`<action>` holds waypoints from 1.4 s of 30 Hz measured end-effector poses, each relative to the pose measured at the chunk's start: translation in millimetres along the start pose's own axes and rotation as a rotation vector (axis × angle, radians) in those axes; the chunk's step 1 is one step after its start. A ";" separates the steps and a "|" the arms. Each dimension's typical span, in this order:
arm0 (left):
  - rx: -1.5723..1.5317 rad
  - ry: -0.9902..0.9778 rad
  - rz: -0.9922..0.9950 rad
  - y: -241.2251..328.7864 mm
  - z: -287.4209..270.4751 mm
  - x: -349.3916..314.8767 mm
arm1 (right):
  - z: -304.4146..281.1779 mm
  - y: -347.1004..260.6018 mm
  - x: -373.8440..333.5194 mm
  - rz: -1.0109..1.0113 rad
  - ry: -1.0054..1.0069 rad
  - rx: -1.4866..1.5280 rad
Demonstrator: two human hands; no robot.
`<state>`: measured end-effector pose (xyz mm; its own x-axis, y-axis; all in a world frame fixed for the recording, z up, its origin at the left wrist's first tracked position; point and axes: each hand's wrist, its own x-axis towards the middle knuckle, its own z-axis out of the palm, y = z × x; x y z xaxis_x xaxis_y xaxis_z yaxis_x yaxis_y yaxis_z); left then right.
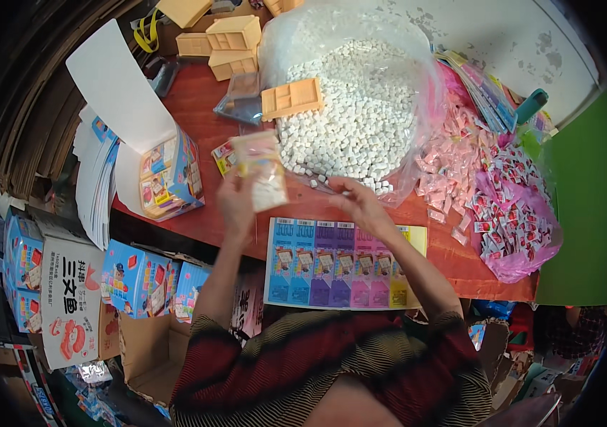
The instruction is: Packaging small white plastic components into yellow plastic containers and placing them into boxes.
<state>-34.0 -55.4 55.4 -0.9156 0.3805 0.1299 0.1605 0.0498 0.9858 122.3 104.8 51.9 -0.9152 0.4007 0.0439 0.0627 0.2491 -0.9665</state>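
Observation:
My left hand (236, 203) grips a small clear packet (268, 196) with white pieces in its lower part; the packet is a little blurred. To its right, my right hand (364, 206) reaches to the near edge of a large clear plastic bag (428, 92). Its thumb and forefinger are apart, with nothing visible between them. White candy-like cubes (360, 107) fill the bag in a heap. An orange compartment tray (293, 98) rests on the heap's left side. A colourful printed sheet (339, 267) lies flat below my hands.
An open-lidded display box (172, 174) stands left on the red table (204, 99). Pink sachets (449, 156) and a pink bag of small packets (517, 213) lie right. Orange trays (234, 34) stack at the back. Cartons (68, 285) crowd the lower left.

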 end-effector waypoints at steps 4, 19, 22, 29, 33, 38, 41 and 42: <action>0.777 0.350 0.179 -31.5 -40.9 49.3 | -15.1 1.0 53.1 -0.180 0.156 -0.271; 0.731 -0.018 0.359 -1.0 29.7 3.9 | 16.7 -4.4 191.0 -0.637 0.116 -1.338; 0.671 -0.032 0.312 -3.3 32.2 5.0 | 19.5 -8.5 191.9 -0.721 0.098 -1.373; 0.650 -0.031 0.376 2.6 40.2 8.1 | 18.0 -4.4 192.1 -0.779 -0.040 -1.474; 0.361 -0.178 0.038 5.0 48.2 15.7 | 12.5 -3.7 186.2 -0.858 -0.005 -1.506; -0.236 -0.223 -0.347 6.3 68.3 35.2 | -3.2 -13.6 177.1 -0.898 0.118 -1.462; -0.539 -0.244 -0.373 7.8 79.7 42.1 | -10.3 -29.1 163.9 -0.879 0.168 -1.358; -0.791 -0.316 -0.308 9.7 82.9 45.4 | -7.8 -33.7 156.8 -0.925 0.183 -1.264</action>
<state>-43.6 38.9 62.1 -0.7136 0.6967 -0.0725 -0.4818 -0.4130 0.7728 -20.2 166.1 93.3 -0.7705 -0.2277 0.5954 -0.1041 0.9664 0.2349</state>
